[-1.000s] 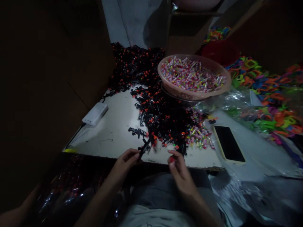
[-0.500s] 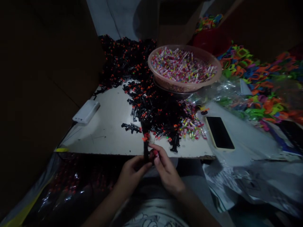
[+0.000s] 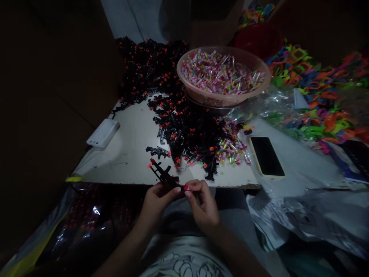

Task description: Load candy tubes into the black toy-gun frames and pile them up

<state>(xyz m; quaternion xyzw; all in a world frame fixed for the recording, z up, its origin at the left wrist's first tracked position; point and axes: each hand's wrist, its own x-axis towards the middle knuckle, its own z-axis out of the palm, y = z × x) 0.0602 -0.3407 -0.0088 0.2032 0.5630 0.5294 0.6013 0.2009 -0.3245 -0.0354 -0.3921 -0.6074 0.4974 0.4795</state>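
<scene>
- Pinching a small black toy gun point(image 3: 163, 174) between them, the left hand point(image 3: 157, 198) and right hand point(image 3: 203, 204) meet just off the near edge of the surface point(image 3: 129, 157), both closed on its butt end.
- Its long axis runs far-left from the fingertips, orange tip over the surface; the left hand is nearer the barrel.
- Beyond lie a heap of toy guns point(image 3: 190, 130), a basket point(image 3: 225, 102) far right, a phone point(image 3: 266, 156) right, a power bank point(image 3: 103, 132) left.

No legible text or labels anywhere
</scene>
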